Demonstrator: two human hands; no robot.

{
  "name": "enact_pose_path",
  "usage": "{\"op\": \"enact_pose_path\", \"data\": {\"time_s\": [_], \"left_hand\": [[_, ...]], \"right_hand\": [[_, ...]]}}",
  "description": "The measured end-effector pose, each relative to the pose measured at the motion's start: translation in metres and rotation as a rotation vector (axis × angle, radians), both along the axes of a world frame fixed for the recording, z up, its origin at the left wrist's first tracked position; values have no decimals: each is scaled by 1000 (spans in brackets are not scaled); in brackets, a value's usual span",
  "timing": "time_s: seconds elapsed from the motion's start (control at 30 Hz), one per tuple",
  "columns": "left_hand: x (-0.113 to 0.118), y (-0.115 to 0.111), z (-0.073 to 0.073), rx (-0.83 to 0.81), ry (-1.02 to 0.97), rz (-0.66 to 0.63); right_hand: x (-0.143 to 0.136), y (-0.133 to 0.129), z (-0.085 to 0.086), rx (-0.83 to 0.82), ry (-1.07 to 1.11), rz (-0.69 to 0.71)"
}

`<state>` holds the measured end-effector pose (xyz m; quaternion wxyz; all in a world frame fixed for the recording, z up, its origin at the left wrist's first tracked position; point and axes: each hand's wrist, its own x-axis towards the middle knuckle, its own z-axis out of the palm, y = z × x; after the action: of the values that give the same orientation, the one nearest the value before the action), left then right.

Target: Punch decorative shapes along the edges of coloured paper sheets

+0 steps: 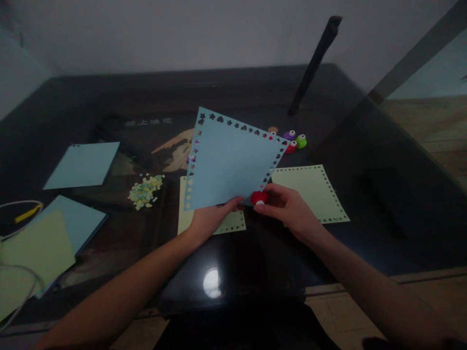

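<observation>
A light blue sheet of paper (231,163) is held up at a tilt above the table, with shaped holes such as stars and hearts along three of its edges. My left hand (215,216) grips its lower edge, thumb on top and fingers hidden beneath. In my right hand (286,204) is a red craft punch (259,198), pinched between thumb and fingers at the sheet's lower right corner. Two pale green sheets with punched borders lie below, one partly under the blue sheet and another green sheet (310,192) to the right.
Several colored craft punches (291,136) sit behind the blue sheet. Punched paper bits (145,190) form a pile at left. Farther left lie a blue sheet (85,164), a stack of green and blue paper (40,248) and a white cable (27,301). A black stick (315,65) rises at the back right.
</observation>
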<state>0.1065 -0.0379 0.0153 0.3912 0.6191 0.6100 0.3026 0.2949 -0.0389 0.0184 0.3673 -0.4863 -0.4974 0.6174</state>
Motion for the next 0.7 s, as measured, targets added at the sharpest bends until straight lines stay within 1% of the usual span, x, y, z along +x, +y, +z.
{"op": "enact_pose_path", "data": {"time_s": [0.3, 0.53, 0.7], "left_hand": [[-2, -1, -7, 40, 69, 17], [2, -1, -3, 62, 40, 46], [2, -1, -4, 48, 30, 52]], "right_hand": [[1, 2, -4, 26, -24, 9], [1, 1, -2, 19, -58, 1], [1, 2, -4, 23, -46, 18]]}}
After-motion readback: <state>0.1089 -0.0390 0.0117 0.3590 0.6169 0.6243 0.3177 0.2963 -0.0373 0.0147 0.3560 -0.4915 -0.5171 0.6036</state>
